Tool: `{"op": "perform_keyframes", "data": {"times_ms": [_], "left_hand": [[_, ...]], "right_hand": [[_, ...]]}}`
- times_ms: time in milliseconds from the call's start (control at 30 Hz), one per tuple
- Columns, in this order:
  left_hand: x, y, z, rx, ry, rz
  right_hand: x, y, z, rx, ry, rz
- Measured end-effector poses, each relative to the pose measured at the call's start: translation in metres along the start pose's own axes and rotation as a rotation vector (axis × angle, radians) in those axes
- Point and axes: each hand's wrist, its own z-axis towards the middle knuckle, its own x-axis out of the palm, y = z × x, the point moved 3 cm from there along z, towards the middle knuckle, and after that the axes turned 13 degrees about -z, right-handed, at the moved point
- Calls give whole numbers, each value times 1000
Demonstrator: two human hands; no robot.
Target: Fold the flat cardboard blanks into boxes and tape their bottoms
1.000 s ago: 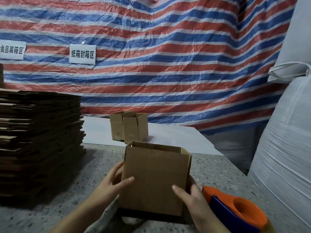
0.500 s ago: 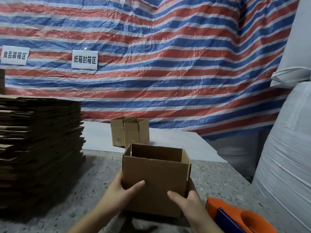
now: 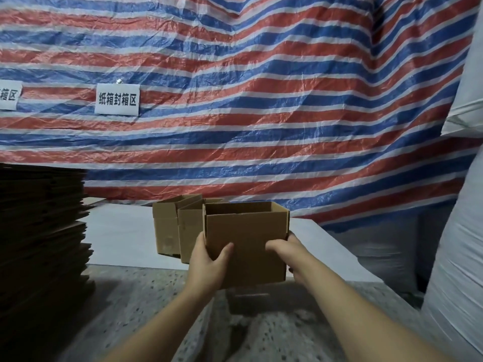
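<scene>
A: From the head camera, where are the hands?

B: Both arms reach forward. The left hand grips the box at its lower left corner, thumb curled across the near face and fingers round the left side. The right hand holds the lower right corner, thumb on the near face, fingers wrapped behind the right wall.

A: And the box itself?

B: Upright, top open, held above the speckled tabletop, its shadow falling below it. Just behind it stand two made boxes on a white sheet; whether it touches them I cannot tell.

A: The blanks?

B: A tall stack sits at the left edge of the tabletop, well apart from the hands.

A: Any writing?

B: A white sign on the striped tarp reads 纸箱封箱区. A second sign at the left edge is cut off; only 箱区 shows. A white sack stands at right.
</scene>
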Motion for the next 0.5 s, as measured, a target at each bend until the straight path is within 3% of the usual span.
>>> {"op": "perform_keyframes", "data": {"times_ms": [233,500], "left_hand": [[26,51,54,118,-99,145],[36,82,92,53,12,248]], "right_hand": [[24,-11,92,82,-86,-46],[20,-28,125,62,-203,-72]]}}
